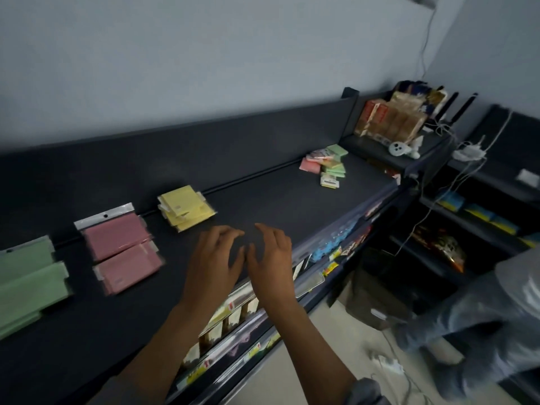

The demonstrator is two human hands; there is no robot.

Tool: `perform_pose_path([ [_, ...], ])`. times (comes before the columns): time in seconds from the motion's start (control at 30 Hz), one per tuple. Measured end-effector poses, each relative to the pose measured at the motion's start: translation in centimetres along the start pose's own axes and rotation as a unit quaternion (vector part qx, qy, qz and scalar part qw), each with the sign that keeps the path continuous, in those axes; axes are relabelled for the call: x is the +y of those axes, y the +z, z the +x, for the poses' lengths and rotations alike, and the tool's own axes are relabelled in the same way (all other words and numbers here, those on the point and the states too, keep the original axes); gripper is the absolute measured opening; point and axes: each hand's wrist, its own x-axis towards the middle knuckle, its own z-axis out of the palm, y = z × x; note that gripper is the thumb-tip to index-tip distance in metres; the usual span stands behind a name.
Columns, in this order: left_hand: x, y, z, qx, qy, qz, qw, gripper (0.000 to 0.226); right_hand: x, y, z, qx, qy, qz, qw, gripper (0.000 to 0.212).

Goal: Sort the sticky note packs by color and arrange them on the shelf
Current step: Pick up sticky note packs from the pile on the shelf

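On a dark shelf beneath a pale wall, green packs, pink packs and yellow packs lie grouped left, while a mixed pile waits far right. The left hand and right hand hover empty, fingers relaxed (neither touching anything); reaching the pile cleanly looks easiest one colour at a time, well clear of the cables beyond it.

- The shelf top is dark and matt, smooth, with no shine; it looks like painted metal.
- The pink packs sit in clear glossy plastic sleeves with a transparent hanging tab.
- The green packs and yellow packs show pale matt paper under the same clear film.
- The price strip along the shelf edge is shiny clear plastic over printed paper labels.
- The wall is plain, matt and smooth.
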Motion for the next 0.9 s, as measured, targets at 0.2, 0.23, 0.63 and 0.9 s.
perform_pose_path([
  [0.2,3.9,5.2,3.6,-0.030,0.031,-0.021,0.999,0.026,4.7,-4.4,3.0,0.040,0.041,-0.008,0.998,0.042],
  [0.23,4.4,6.1,4.2,-0.031,0.034,-0.023,0.999,0.026,5.6,-5.0,3.6,0.047,0.050,-0.011,0.998,0.042],
  [0.63,11.5,15.7,11.5,-0.031,0.035,-0.022,0.999,0.027,14.3,-11.8,10.3,0.050,0.049,0.006,0.998,0.041],
  [0.9,16.5,22.4,15.2,-0.069,0.077,-0.028,0.994,0.030,20.6,-16.5,13.3,0.060,0.078,-0.009,0.995,0.045],
])
